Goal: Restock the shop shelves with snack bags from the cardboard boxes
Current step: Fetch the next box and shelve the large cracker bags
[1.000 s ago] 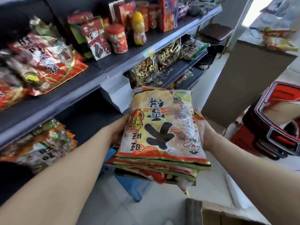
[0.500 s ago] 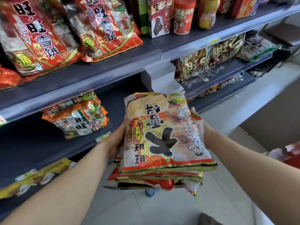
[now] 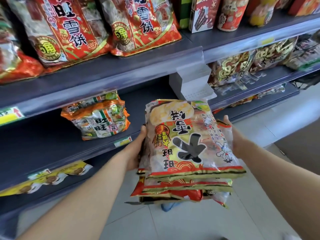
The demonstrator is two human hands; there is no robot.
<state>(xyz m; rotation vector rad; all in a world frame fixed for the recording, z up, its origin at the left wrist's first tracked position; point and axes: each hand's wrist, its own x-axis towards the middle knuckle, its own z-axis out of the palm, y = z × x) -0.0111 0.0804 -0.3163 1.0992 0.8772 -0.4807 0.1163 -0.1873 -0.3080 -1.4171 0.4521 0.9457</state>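
I hold a flat stack of snack bags (image 3: 187,148) in front of me, clear and gold with red trim and large black characters. My left hand (image 3: 136,149) grips the stack's left side and my right hand (image 3: 233,137) supports its right side. The stack hovers just in front of the middle dark shelf (image 3: 52,144), to the right of a small pile of orange snack bags (image 3: 98,116) lying on that shelf. No cardboard box is in view.
The upper shelf (image 3: 121,66) carries large red snack bags (image 3: 138,23), boxes and tubs. Gold bags (image 3: 230,70) fill the shelf to the right, behind a white bracket (image 3: 192,84). Yellow bags (image 3: 48,177) lie on the low shelf. The floor is pale tile.
My view has swung left and closer to the shelves. The stack of bags has come up toward the middle shelf; the brown box and red basket have left the view.
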